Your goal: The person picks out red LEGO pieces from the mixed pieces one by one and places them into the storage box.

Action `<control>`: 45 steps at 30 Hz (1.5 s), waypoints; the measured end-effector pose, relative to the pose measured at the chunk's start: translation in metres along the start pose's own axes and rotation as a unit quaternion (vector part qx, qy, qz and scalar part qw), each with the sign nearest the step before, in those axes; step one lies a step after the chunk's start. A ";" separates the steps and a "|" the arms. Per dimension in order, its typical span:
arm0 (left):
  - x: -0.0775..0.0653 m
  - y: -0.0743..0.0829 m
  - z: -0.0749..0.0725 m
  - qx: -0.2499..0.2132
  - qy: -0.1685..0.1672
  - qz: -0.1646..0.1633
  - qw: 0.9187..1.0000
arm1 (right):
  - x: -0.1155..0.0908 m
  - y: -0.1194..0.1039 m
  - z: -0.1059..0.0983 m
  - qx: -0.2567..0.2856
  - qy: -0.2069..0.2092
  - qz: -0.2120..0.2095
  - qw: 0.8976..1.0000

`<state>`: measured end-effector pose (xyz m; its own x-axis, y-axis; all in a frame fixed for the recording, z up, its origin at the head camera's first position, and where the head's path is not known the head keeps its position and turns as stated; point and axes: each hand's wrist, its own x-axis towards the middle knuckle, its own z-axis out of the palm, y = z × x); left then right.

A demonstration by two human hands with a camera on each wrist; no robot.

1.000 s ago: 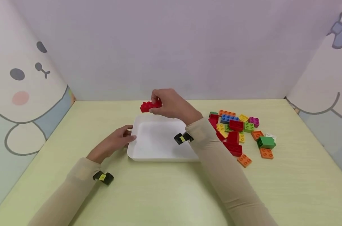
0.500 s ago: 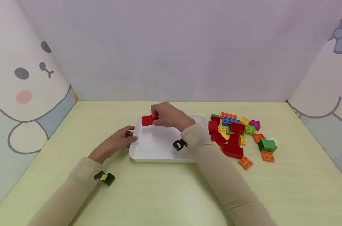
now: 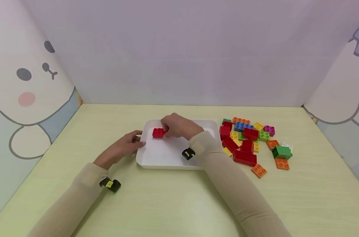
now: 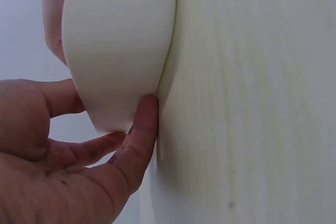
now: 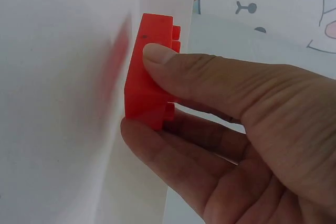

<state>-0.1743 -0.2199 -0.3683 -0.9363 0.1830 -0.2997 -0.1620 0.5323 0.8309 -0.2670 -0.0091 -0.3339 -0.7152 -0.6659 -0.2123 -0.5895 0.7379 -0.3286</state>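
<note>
A shallow white tray [image 3: 163, 154] stands on the table in the head view. Inside its far left part, my right hand [image 3: 179, 126] holds a red toy building brick [image 3: 157, 133] low over the tray floor. The right wrist view gives a closer look at the red brick [image 5: 149, 69], pinched between thumb and fingers, studs facing away from the floor; whether it touches the floor I cannot tell. My left hand [image 3: 124, 146] grips the tray's left side, thumb over the rim. In the left wrist view, its fingers press the outer tray wall [image 4: 121, 40].
Right of the tray lies a loose heap of toy bricks, among them a long red brick [image 3: 244, 158], a blue brick [image 3: 243, 126], a green brick [image 3: 282, 152] and an orange brick [image 3: 259, 171]. A pale wall [image 3: 191, 59] rises behind the table [image 3: 167, 204].
My right hand has lowered the red brick from above the tray's far rim down into the tray, slightly towards me. The left hand has kept its place on the tray.
</note>
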 end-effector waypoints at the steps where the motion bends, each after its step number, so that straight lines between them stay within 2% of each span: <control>1: 0.000 0.000 0.000 0.000 0.000 -0.001 1.000 | 0.000 0.000 0.001 -0.001 -0.003 0.002 1.000; 8: 0.001 -0.001 0.000 0.003 -0.004 0.001 1.000 | 0.001 0.001 0.006 -0.009 -0.010 0.016 1.000; 33: 0.003 -0.004 0.000 -0.004 -0.006 0.002 1.000 | 0.000 0.001 0.008 -0.025 -0.014 0.014 0.999; 40: 0.003 -0.003 0.001 0.003 -0.005 0.003 1.000 | -0.010 -0.006 -0.002 -0.029 -0.012 0.017 0.999; 45: 0.002 -0.004 0.000 0.007 -0.002 0.000 1.000 | -0.027 -0.015 -0.024 -0.042 0.019 -0.018 0.999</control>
<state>-0.1755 -0.2217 -0.3721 -0.9349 0.1867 -0.3017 -0.1578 0.5430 0.8248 -0.2479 0.0009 -0.3007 -0.7053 -0.6892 -0.1662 -0.6437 0.7207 -0.2572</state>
